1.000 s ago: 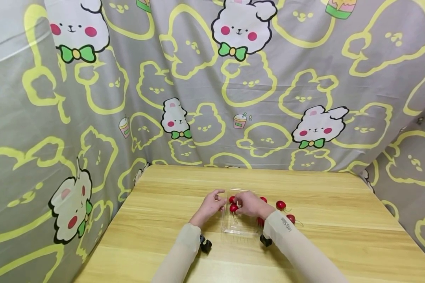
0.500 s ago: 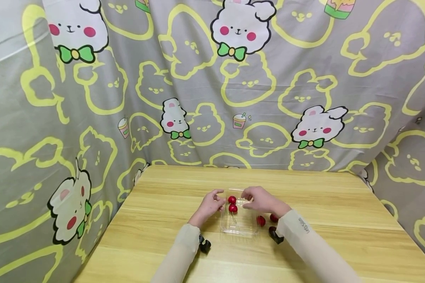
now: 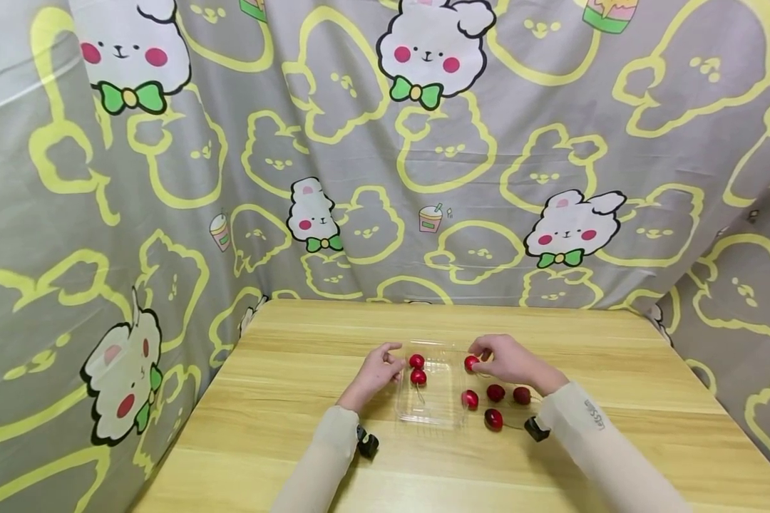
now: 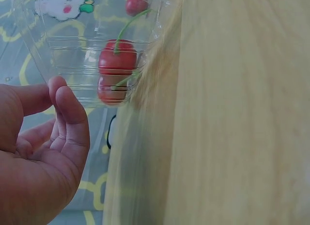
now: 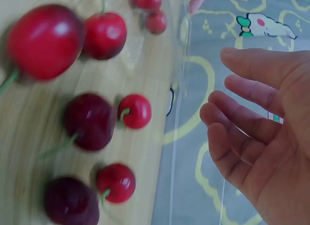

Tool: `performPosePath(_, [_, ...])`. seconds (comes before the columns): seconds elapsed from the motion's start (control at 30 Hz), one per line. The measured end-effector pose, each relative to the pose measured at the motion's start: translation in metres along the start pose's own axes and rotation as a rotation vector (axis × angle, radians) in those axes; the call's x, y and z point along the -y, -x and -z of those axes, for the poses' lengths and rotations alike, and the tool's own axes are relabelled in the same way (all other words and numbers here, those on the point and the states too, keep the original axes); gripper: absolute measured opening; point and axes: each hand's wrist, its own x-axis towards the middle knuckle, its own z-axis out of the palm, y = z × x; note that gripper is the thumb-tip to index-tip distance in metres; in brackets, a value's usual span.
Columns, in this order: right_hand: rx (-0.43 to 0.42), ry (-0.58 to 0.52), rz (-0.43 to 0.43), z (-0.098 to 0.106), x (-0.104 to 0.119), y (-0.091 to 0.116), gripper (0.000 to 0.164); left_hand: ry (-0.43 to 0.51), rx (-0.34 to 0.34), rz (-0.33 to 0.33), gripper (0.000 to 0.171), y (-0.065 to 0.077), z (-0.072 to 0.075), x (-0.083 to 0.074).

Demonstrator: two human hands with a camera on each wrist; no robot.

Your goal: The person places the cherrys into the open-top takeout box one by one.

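The clear plastic box (image 3: 433, 415) stands on the table with two red cherries (image 3: 418, 369) lying along its left side. At its left wall my left hand (image 3: 377, 370) pinches the rim between thumb and finger, seen close in the left wrist view beside the box wall (image 4: 36, 55). My right hand (image 3: 510, 358) hovers right of the box with loosely bent fingers and nothing between them. A red cherry (image 3: 471, 363) shows right at its fingertips in the head view; in the right wrist view that hand (image 5: 261, 123) is apart from the cherries.
Several loose cherries, among them a dark one (image 3: 493, 420) and a red one (image 3: 522, 395), lie on the wooden table (image 3: 295, 370) right of the box, under my right wrist. A grey patterned curtain (image 3: 372, 271) hangs behind the table and at both sides.
My right hand has moved from over the cherries in the box out to the right, above the loose ones. My left hand has stayed at the box's left rim.
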Motion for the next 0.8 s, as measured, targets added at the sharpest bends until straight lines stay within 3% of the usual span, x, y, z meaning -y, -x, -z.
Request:
performPosePath(0.2, [-0.026,0.03,0.023,0.005,-0.019,0.014,0.018,-0.009,-0.006,-0.005,0.05,0.0,0.002,0.001])
performPosePath(0.43, [-0.014,0.031,-0.024,0.007,-0.039,0.032,0.014,-0.013,-0.007,-0.003,0.05,0.001,0.002,0.002])
performPosePath(0.67, [-0.032,0.064,0.034,0.005,-0.053,0.05,0.016,-0.01,-0.013,-0.011,0.048,0.0,0.003,0.003])
performPosePath(0.8, [-0.025,0.072,-0.019,0.001,-0.059,0.06,0.021,-0.016,-0.01,-0.018,0.048,0.001,0.002,0.002])
